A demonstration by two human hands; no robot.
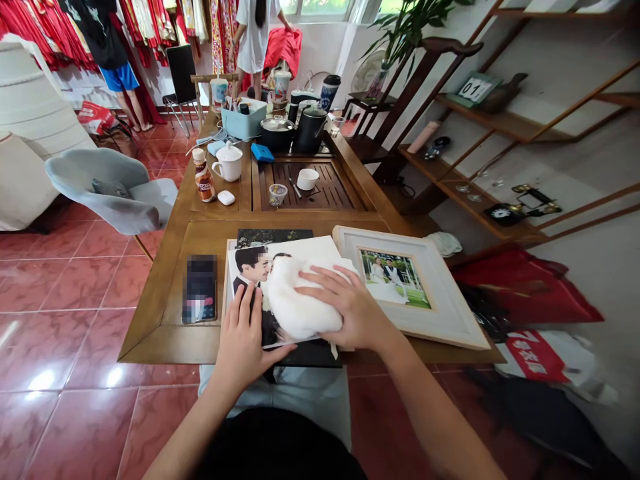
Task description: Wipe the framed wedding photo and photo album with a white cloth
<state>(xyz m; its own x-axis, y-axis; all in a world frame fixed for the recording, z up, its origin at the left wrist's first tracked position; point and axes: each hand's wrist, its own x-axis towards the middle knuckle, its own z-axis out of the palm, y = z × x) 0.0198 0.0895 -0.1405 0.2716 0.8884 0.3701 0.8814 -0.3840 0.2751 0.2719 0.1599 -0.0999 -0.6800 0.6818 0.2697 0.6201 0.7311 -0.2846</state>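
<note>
A large photo print (295,257) of a couple lies at the near edge of the wooden table (200,233), on top of a dark album. My left hand (243,340) rests flat on its near left corner, fingers stretched out. My right hand (350,307) presses a white cloth (295,300) down on the print, fingers spread over it. A white-framed wedding photo (405,283) lies just to the right of my right hand.
A phone (200,288) lies left of the print. Further back are a drink bottle (203,175), a white teapot (229,162), a tea tray (330,190) with cups, and black kettles (310,130). A grey chair (115,190) stands left; shelves (500,123) right. Two people stand far back.
</note>
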